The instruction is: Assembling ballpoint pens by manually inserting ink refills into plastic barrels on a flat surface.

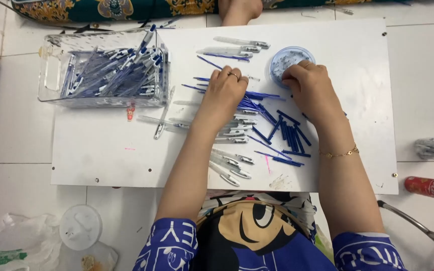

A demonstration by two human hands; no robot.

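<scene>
The blue refills (282,131) lie scattered across the white board (101,145), most of them between and just below the person's 2 hands, with a few more up near the clear barrels (237,50) at the board's far edge. The left hand (225,90) rests knuckles-up on the upper end of the heap, fingers curled down onto it; whether it has pinched a refill cannot be told, since the fingertips are hidden. The right hand (307,85) is also curled, its fingertips at the rim of the small round dish (287,60), which seems to hold tiny parts; what it grips, if anything, is hidden too.

To do this step well, it would likely help to lift 1 refill at a time clear of the heap, so the others do not roll.

More clear barrels (232,168) lie near the left forearm. A clear box (56,75) of finished pens (116,70) stands well apart at the board's left end.
</scene>
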